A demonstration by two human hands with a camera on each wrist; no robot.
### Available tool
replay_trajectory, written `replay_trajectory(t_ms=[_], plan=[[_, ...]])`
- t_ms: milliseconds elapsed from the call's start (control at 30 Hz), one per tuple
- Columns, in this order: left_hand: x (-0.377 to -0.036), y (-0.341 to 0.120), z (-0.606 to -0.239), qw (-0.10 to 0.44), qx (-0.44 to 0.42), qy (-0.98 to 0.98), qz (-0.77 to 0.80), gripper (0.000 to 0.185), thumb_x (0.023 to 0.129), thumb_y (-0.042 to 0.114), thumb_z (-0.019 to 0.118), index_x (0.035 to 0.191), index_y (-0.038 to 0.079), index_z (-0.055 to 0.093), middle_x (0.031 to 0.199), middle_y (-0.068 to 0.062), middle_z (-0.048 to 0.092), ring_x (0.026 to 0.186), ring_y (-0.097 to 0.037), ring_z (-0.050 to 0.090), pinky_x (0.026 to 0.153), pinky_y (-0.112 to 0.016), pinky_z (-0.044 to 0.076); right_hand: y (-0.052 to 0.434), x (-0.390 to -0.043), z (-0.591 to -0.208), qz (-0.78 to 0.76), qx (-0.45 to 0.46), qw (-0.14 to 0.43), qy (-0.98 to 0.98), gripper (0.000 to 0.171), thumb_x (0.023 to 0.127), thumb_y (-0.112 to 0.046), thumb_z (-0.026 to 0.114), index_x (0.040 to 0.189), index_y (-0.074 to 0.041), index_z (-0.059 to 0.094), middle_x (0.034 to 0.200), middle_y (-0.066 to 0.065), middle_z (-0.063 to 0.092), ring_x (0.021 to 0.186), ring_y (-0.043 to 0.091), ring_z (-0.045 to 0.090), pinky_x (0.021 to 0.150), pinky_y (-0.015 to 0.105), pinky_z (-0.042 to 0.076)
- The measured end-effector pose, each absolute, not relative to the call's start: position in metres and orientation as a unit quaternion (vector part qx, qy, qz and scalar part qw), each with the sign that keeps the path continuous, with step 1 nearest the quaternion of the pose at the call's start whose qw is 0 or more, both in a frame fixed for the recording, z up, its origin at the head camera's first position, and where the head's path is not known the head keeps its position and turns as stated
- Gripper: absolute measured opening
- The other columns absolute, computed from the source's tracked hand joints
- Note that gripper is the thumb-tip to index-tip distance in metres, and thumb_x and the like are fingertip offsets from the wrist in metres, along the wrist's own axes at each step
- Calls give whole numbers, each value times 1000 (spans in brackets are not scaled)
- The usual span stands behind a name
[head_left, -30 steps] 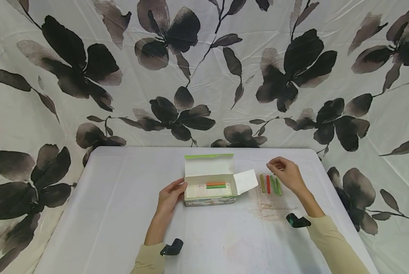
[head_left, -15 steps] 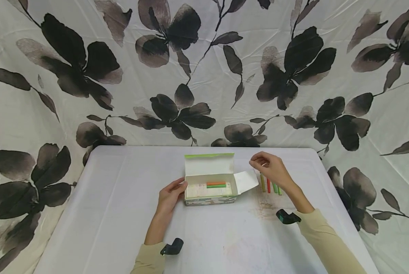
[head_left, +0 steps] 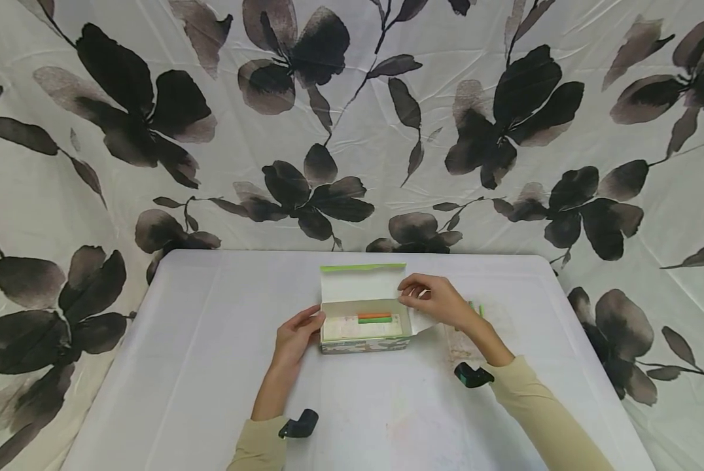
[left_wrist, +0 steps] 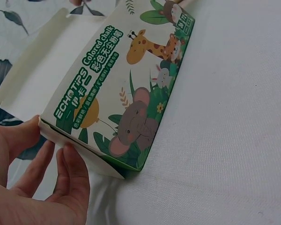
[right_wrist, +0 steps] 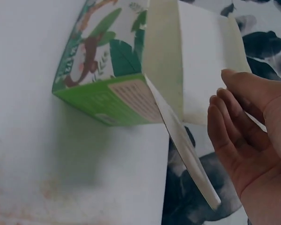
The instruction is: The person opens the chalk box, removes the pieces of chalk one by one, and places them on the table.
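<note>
An open colored chalk box (head_left: 364, 347) stands on the table with its lid raised. Inside lie an orange chalk stick (head_left: 374, 315) and a green chalk stick (head_left: 375, 320). My left hand (head_left: 293, 337) holds the box's left end; in the left wrist view, thumb and fingers pinch its edge (left_wrist: 44, 126). My right hand (head_left: 437, 301) hovers by the box's right end, above the side flap (head_left: 421, 322). Its fingers curl loosely, and nothing shows between them in the right wrist view. Several chalk sticks on the table are mostly hidden behind this hand; one green stick (head_left: 481, 310) peeks out.
A white cloth covers the table (head_left: 211, 366). Reddish-brown chalk smudges (head_left: 462, 350) mark it right of the box. Behind the table's back edge hangs a flower-printed curtain (head_left: 352, 131). The box's raised lid (head_left: 360, 284) stands at its back.
My right hand has moved left, from above the chalk sticks on the table to the box's right end. The left hand stays on the box, which keeps its place.
</note>
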State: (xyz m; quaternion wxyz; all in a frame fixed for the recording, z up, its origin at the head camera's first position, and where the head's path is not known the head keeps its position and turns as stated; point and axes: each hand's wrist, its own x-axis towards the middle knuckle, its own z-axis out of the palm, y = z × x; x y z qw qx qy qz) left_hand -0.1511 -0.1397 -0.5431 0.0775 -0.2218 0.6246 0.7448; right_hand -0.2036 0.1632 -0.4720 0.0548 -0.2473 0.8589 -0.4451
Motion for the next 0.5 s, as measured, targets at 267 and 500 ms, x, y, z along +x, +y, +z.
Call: replay_trajectory(t_ms=[267, 500], plan=[[-152, -139, -544, 74, -223, 628, 742, 42, 94, 14, 77, 133, 0, 66, 101, -5, 69, 85, -15, 67, 68, -19, 54, 144, -206, -483, -445, -283, 106, 843, 20, 93, -6, 77, 111, 0, 71, 100, 12, 72, 92, 22, 68, 79, 30, 58], [-151, -140, -543, 74, -218, 628, 744, 45, 95, 16, 77, 135, -1, 65, 105, -7, 69, 86, -15, 67, 69, -19, 54, 129, -206, -491, -409, -326, 153, 838, 26, 91, -4, 78, 114, 5, 69, 103, 19, 72, 90, 17, 67, 80, 28, 57]])
